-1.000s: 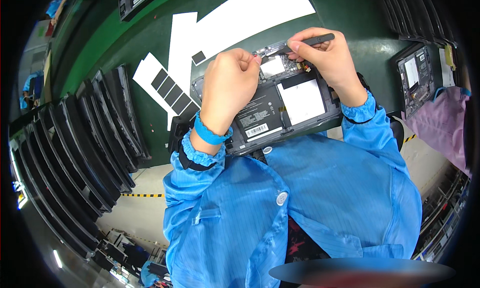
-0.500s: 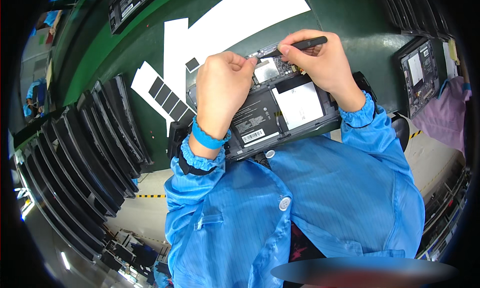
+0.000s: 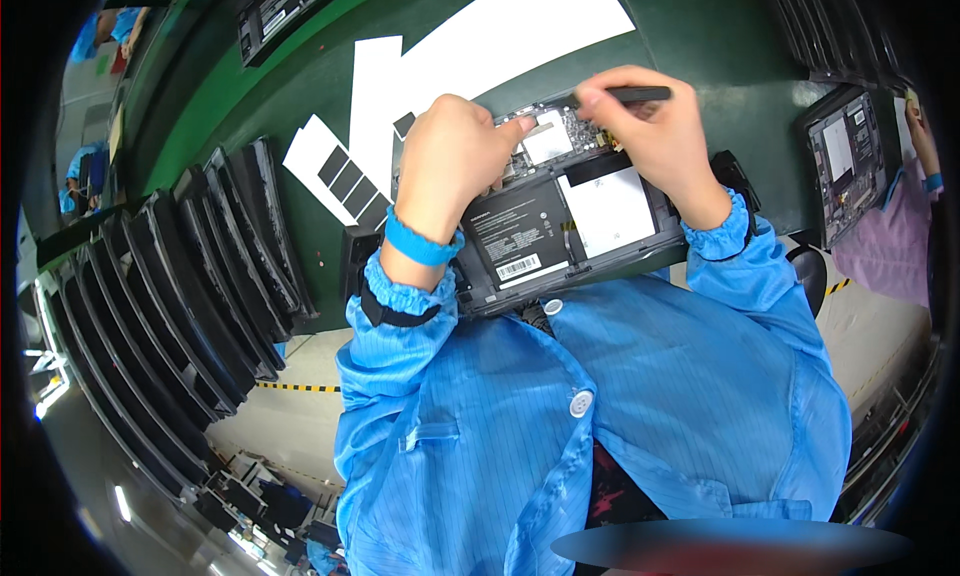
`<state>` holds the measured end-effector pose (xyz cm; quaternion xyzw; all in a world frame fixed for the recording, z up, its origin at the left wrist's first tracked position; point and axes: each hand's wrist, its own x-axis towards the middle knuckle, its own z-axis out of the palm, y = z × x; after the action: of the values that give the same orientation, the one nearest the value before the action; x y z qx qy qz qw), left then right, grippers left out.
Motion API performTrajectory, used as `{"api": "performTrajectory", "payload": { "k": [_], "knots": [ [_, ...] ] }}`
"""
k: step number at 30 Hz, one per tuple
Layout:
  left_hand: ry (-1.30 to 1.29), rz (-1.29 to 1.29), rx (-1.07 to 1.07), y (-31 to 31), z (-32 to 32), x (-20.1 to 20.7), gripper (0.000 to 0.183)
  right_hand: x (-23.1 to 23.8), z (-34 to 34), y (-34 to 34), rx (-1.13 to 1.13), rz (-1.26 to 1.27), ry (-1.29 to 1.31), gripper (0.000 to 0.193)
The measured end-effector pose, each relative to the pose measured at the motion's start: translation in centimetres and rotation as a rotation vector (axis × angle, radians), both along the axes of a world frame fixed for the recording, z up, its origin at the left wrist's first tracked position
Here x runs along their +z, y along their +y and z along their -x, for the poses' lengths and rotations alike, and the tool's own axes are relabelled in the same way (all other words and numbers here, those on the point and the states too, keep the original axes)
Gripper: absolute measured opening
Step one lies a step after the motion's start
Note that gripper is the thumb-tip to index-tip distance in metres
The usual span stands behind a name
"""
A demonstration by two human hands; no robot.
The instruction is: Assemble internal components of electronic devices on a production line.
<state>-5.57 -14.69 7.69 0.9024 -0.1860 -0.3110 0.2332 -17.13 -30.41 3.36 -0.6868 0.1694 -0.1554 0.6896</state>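
Observation:
An opened laptop base (image 3: 535, 288) lies in front of me, showing a black battery (image 3: 520, 231), a white rectangular sheet (image 3: 612, 211) and a circuit board with a silvery plate (image 3: 548, 139). My left hand (image 3: 452, 154) is closed over the base's far left part. Its thumb stretches to the board beside the plate; whatever the curled fingers pinch is hidden. Above the board's right part, my right hand (image 3: 655, 136) grips black tweezers (image 3: 640, 94), slightly blurred, the tip mostly hidden. A white backing strip with black pads (image 3: 347, 183) lies left of the base, near a separate black pad (image 3: 404, 125).
White paper sheets (image 3: 500, 31) cover part of the green table beyond the base. Black laptop parts (image 3: 165, 296) stand in a row at left, with more (image 3: 825, 26) at far right. Another laptop base (image 3: 848, 161) sits at right, near another person's hand (image 3: 922, 141) and pink sleeve (image 3: 885, 241).
My right hand has drawn the tweezers to the right, away from my left thumb. The whole view has shifted slightly. Another person's hand now shows at the right edge.

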Motion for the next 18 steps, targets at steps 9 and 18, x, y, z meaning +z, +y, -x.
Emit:
{"api": "performTrajectory", "payload": {
  "k": [9, 18],
  "knots": [
    [-0.309, 0.295, 0.001, 3.0, 1.7, -1.3, 0.044, 0.0, -0.6, -0.7, -0.042, -0.060, -0.049, 0.022],
    [-0.777, 0.043, 0.027, 16.8, 1.6, -5.6, 0.054, 5.0, -0.9, 5.0, 0.138, 0.062, -0.027, 0.022]
  ]
}}
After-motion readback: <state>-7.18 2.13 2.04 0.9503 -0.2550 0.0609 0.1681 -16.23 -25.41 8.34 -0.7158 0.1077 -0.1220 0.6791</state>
